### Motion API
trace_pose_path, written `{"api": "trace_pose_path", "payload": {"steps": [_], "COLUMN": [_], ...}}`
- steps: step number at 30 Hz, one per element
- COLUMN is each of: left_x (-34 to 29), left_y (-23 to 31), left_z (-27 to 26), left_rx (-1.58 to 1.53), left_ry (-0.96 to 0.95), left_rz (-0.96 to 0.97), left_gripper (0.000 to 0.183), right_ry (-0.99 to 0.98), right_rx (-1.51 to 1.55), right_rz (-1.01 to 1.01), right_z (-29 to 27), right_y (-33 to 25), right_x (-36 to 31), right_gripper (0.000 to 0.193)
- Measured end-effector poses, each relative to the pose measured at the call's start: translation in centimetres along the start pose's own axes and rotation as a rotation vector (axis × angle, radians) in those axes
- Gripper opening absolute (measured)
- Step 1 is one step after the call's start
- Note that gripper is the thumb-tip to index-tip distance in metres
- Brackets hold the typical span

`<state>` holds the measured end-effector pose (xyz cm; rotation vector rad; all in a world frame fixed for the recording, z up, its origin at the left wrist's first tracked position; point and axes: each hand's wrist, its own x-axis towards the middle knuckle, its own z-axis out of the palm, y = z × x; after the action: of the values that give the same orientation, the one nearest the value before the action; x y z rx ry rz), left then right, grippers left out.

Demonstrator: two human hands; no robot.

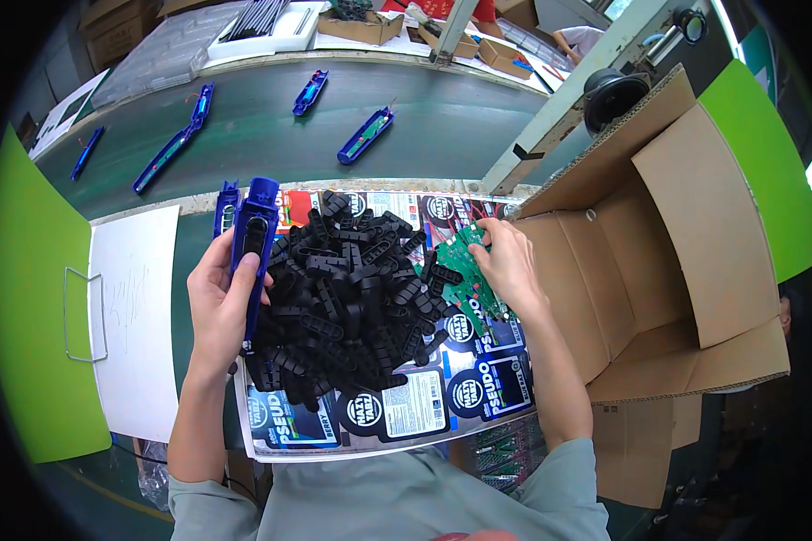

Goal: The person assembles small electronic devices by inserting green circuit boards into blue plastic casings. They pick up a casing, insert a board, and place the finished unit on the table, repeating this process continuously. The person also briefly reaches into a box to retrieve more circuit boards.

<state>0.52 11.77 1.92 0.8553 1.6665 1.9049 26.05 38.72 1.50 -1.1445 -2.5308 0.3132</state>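
My left hand (218, 302) is closed round a long blue plastic housing (260, 203), held upright with a dark oval part showing in its face and my thumb on the front. Another blue housing (226, 206) stands just behind it. To the right of the hand lies a heap of small black ribbed plastic parts (343, 288). My right hand (507, 261) reaches to the green circuit boards (465, 275) right of the heap; its thumb and forefinger pinch at a board's upper edge. The fingers partly hide that board.
Printed sheets (415, 410) lie under the heap. Beyond, a green conveyor belt (262, 135) carries several blue housings, some with boards inside. An open cardboard box (641, 270) stands at the right near a metal post (550, 126). A white sheet (135, 316) and green panel (45, 307) flank the left.
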Motion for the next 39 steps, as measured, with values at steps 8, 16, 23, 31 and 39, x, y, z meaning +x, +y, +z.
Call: {"api": "trace_pose_path", "payload": {"steps": [8,16,23,31,39], "left_x": [0.0,-0.2,-0.2,-0.3,-0.3], "left_y": [0.3,0.6,0.7,0.7,0.8], "left_z": [-0.8,-1.0,-1.2,-0.9,-1.0], "left_rx": [-0.12,-0.371,-0.418,-0.394,-0.404], "left_ry": [-0.061,-0.161,-0.201,-0.162,-0.18], "left_rz": [-0.107,-0.146,-0.162,-0.054,-0.03], "left_gripper": [0.029,0.042,0.04,0.038,0.039], "right_ry": [0.232,0.306,0.079,0.015,-0.022], "right_rx": [0.299,1.083,1.206,1.114,1.101], "right_rz": [-0.093,-0.2,-0.344,-0.453,-0.453], "right_z": [-4.6,-6.0,-1.1,1.6,2.0], "right_y": [-2.3,-13.7,-20.4,-21.7,-22.0], "right_x": [0.8,-1.8,-3.3,-3.3,-3.3], "right_gripper": [0.031,0.035,0.035,0.03,0.029]}}
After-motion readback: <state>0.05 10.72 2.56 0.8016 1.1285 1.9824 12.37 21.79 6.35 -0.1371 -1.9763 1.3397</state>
